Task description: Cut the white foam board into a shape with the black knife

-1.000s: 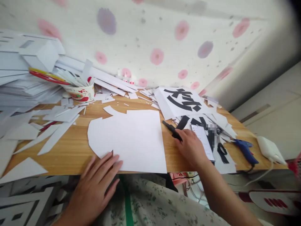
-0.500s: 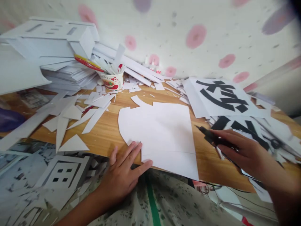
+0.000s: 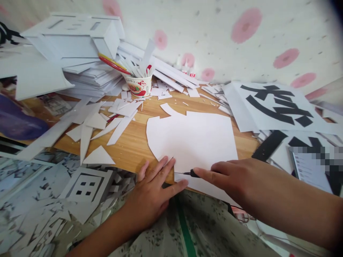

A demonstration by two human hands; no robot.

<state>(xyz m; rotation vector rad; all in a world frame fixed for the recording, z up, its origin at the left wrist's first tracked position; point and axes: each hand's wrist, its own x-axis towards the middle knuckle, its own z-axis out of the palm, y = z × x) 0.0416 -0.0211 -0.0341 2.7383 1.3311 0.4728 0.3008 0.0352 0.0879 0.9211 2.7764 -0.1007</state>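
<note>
A white sheet of board (image 3: pixel 203 139), with a curved left edge and a notch, lies on the wooden table in front of me. My left hand (image 3: pixel 154 189) rests at its near left edge, fingers spread, fingertips on or beside the board. My right hand (image 3: pixel 227 175) grips a craft knife (image 3: pixel 195 173) with a black handle, and its thin tip points left over the board's near part. That tip is close to my left thumb and lies along a faint line. Most of the handle is hidden inside my right hand.
White offcuts (image 3: pixel 98 159) litter the left. A paper cup (image 3: pixel 139 85) full of strips and tools stands behind, beside stacked boards (image 3: pixel 88 78). Sheets with black characters (image 3: pixel 281 103) and a phone (image 3: pixel 311 171) lie right. Scraps fill the space below the table's front edge.
My right hand has moved left and nearer to me, bringing the knife from beyond the board's right edge onto its near left part. My left hand keeps its place on the board.
</note>
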